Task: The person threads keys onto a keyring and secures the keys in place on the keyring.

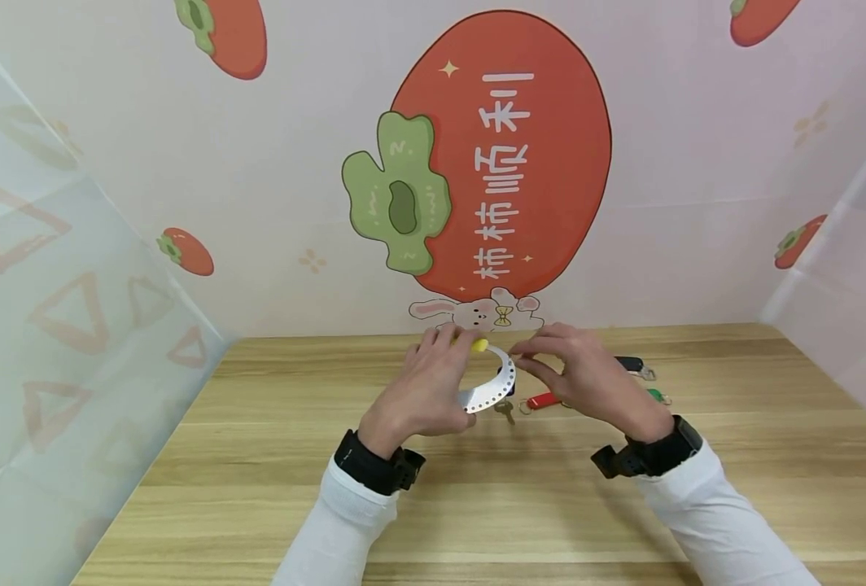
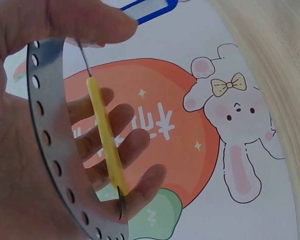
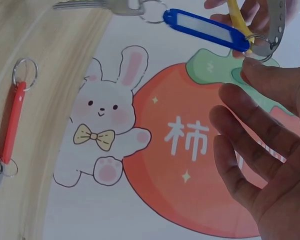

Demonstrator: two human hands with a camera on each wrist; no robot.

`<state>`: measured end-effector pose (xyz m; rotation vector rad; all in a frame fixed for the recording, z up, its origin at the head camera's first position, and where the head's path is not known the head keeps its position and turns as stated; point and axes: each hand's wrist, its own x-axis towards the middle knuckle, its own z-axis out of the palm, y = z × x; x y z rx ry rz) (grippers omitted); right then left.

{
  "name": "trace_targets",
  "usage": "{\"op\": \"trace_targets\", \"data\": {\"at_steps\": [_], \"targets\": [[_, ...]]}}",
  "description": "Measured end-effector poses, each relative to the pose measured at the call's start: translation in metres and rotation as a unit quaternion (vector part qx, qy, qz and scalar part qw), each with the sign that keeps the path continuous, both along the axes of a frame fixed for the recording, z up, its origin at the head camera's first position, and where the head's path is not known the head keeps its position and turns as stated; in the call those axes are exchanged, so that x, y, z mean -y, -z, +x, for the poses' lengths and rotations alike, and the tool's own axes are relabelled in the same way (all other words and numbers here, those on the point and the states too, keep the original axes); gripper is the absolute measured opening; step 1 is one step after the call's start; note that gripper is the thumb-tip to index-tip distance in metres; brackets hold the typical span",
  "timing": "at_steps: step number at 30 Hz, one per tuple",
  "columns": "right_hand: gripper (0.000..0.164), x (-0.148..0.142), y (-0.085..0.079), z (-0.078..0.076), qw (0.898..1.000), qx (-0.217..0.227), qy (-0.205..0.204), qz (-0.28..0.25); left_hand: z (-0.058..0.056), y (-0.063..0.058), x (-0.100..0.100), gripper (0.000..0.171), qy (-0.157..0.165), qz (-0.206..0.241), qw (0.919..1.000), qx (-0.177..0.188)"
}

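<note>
My left hand [image 1: 429, 387] grips a large curved metal key ring [image 1: 495, 393] with a row of holes along its band. A yellow sleeve [image 2: 107, 137] on a wire spans its opening, and the fingers lie behind it in the left wrist view. A blue key tag [image 3: 207, 30] hangs by a small split ring at one end of the band. The key [image 3: 125, 6] hangs from the tag's other end. Right by that split ring are the thumb and fingertips of my right hand [image 1: 579, 370]; in the right wrist view they are spread apart.
On the wooden table [image 1: 272, 464] lies a red key tag [image 3: 12, 122] with metal rings. Beyond the right hand are a black key tag [image 1: 629, 364] and a green one [image 1: 656, 395], partly hidden by it. A printed backdrop [image 1: 294, 163] stands behind the table's far edge.
</note>
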<state>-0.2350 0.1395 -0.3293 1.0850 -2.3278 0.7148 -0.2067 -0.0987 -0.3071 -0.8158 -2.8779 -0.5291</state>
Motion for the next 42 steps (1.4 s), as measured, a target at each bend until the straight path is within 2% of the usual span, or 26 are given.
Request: {"op": "trace_targets", "data": {"at_steps": [6,9,13,17,21,26,34,42], "targets": [[0.023,-0.012,-0.005,-0.003,1.000,0.015,0.014,-0.010,-0.001,-0.001,0.005,0.090,-0.010,0.026,0.9994,-0.018],[0.023,-0.022,-0.007,-0.007,1.000,0.005,0.020,-0.020,-0.001,-0.002,0.007,0.090,-0.015,0.037,0.9990,-0.022],[0.019,-0.036,-0.009,-0.012,0.998,0.000,0.054,-0.013,-0.001,-0.004,0.008,0.090,-0.019,0.048,0.9981,-0.032],[0.014,-0.052,-0.010,-0.014,0.994,0.045,0.100,0.011,-0.001,-0.004,0.009,0.090,-0.018,0.060,0.9967,-0.051],[0.014,-0.070,-0.009,-0.018,0.984,0.102,0.141,0.025,-0.002,-0.004,0.010,0.091,-0.015,0.071,0.9952,-0.066],[0.017,-0.087,-0.001,-0.026,0.974,0.143,0.175,0.033,-0.002,-0.004,0.009,0.090,-0.015,0.073,0.9947,-0.071],[0.020,-0.093,0.013,-0.044,0.956,0.194,0.191,0.105,-0.005,-0.004,0.010,0.089,-0.014,0.080,0.9936,-0.078],[0.014,-0.091,0.019,-0.062,0.945,0.211,0.172,0.183,-0.005,-0.004,0.010,0.089,-0.016,0.083,0.9938,-0.073]]}}
